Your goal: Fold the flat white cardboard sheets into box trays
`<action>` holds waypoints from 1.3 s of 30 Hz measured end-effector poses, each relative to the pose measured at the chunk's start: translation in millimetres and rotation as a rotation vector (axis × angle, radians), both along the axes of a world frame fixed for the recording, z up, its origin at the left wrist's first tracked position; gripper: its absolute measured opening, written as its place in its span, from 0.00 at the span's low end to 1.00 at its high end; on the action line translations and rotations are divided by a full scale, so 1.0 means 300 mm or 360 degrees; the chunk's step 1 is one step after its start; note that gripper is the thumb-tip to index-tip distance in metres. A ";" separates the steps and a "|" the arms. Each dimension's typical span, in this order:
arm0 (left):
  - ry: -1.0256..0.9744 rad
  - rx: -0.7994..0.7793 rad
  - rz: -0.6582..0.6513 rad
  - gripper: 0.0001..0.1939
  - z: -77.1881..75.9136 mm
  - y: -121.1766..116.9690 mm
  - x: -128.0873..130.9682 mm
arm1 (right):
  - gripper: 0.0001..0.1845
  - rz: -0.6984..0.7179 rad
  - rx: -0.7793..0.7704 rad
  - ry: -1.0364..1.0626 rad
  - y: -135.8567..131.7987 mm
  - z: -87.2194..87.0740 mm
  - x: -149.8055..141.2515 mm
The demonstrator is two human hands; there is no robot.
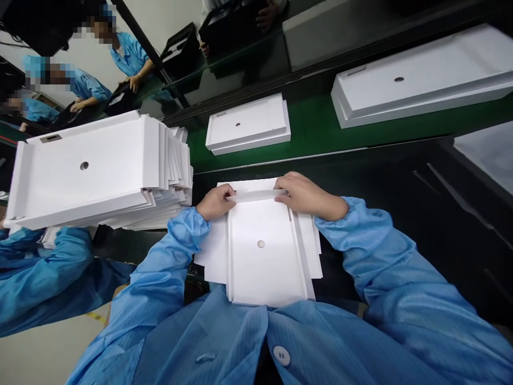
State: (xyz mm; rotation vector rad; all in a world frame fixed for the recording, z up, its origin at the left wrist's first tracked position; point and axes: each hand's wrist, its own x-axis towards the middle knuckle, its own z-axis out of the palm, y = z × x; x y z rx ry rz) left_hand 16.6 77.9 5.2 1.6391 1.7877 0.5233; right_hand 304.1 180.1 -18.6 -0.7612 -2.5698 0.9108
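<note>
A white cardboard sheet [264, 267] with creased sides and a small round hole lies in front of my body. My left hand [217, 202] pinches the left end of the raised flap at its far edge. At the flap's other end, my right hand [308, 195] grips it between thumb and fingers. The flap [256, 195] stands up between the two hands. Beneath this sheet, more white cardboard [214, 256] sticks out on both sides. The sheet's near edge touches my blue coat.
A tall stack of folded white trays [84, 166] stands at left, beside a person's blue sleeve [60, 262]. White trays [248, 124] and a larger white tray pair [420, 80] rest on the green belt [310, 128]. Several co-workers in blue [130, 53] work behind.
</note>
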 end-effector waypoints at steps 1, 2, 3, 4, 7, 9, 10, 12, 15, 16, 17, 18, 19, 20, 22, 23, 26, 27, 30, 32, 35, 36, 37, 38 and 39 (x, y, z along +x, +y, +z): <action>0.0179 0.0073 -0.0109 0.05 0.001 -0.009 0.008 | 0.06 0.0073 0.0138 -0.0048 -0.010 0.004 0.007; 0.0364 0.0136 -0.0229 0.04 0.006 -0.020 0.017 | 0.07 0.0146 0.0273 -0.0086 -0.022 0.009 0.016; 0.0539 0.0183 -0.0353 0.05 0.012 -0.032 0.028 | 0.09 0.0215 0.0394 -0.0116 -0.037 0.013 0.025; 0.0690 0.0213 -0.0466 0.07 0.021 -0.045 0.039 | 0.10 0.0269 0.0496 -0.0140 -0.054 0.018 0.035; 0.0964 0.0233 -0.0690 0.14 0.049 -0.083 0.080 | 0.14 0.0347 0.0661 -0.0234 -0.100 0.032 0.054; 0.1098 0.0228 -0.0779 0.22 0.062 -0.103 0.110 | 0.18 0.0333 0.0677 -0.0335 -0.119 0.037 0.052; 0.1168 0.0220 -0.0818 0.25 0.066 -0.109 0.125 | 0.19 0.0315 0.0674 -0.0381 -0.124 0.038 0.047; 0.1296 0.0189 -0.0896 0.29 0.070 -0.116 0.150 | 0.20 0.0269 0.0673 -0.0440 -0.128 0.037 0.033; 0.1404 0.0137 -0.0978 0.31 0.068 -0.113 0.171 | 0.24 0.0270 0.0715 -0.0489 -0.134 0.032 0.010; 0.1405 0.0126 -0.0997 0.31 0.067 -0.109 0.174 | 0.25 0.0283 0.0734 -0.0510 -0.138 0.031 0.003; 0.1393 0.0120 -0.1007 0.31 0.064 -0.106 0.174 | 0.25 0.0294 0.0750 -0.0535 -0.143 0.030 -0.005; 0.1376 0.0117 -0.1011 0.31 0.062 -0.102 0.174 | 0.23 0.0300 0.0762 -0.0558 -0.150 0.031 -0.012; 0.1359 0.0115 -0.1014 0.30 0.059 -0.097 0.173 | 0.22 0.0301 0.0769 -0.0575 -0.156 0.032 -0.019; 0.1343 0.0115 -0.1020 0.29 0.055 -0.093 0.172 | 0.21 0.0301 0.0768 -0.0585 -0.161 0.033 -0.026; 0.1316 0.0117 -0.1041 0.27 0.046 -0.084 0.168 | 0.19 0.0310 0.0744 -0.0591 -0.166 0.034 -0.037; 0.1295 0.0125 -0.1045 0.26 0.041 -0.080 0.166 | 0.18 0.0318 0.0725 -0.0586 -0.165 0.033 -0.040; 0.1197 0.0202 -0.0991 0.25 0.023 -0.071 0.159 | 0.18 0.0342 0.0661 -0.0538 -0.150 0.028 -0.042; 0.1169 0.0230 -0.0961 0.25 0.017 -0.069 0.158 | 0.17 0.0353 0.0642 -0.0521 -0.143 0.026 -0.042; 0.1161 0.0259 -0.0935 0.21 0.005 -0.062 0.163 | 0.15 0.0394 0.0605 -0.0519 -0.126 0.032 -0.046; 0.1220 0.0266 -0.0953 0.18 0.004 -0.056 0.173 | 0.16 0.0411 0.0600 -0.0548 -0.121 0.045 -0.055; 0.1292 0.0288 -0.0990 0.15 0.011 -0.046 0.188 | 0.17 0.0423 0.0585 -0.0603 -0.118 0.071 -0.074; 0.1296 0.0285 -0.1006 0.14 0.015 -0.042 0.191 | 0.17 0.0430 0.0582 -0.0625 -0.117 0.077 -0.079; 0.1295 0.0275 -0.1019 0.14 0.019 -0.038 0.193 | 0.17 0.0436 0.0585 -0.0647 -0.117 0.082 -0.084; 0.1292 0.0263 -0.1029 0.15 0.023 -0.033 0.194 | 0.18 0.0441 0.0595 -0.0666 -0.116 0.083 -0.088; 0.1284 0.0246 -0.1033 0.15 0.026 -0.027 0.196 | 0.18 0.0442 0.0612 -0.0679 -0.114 0.083 -0.093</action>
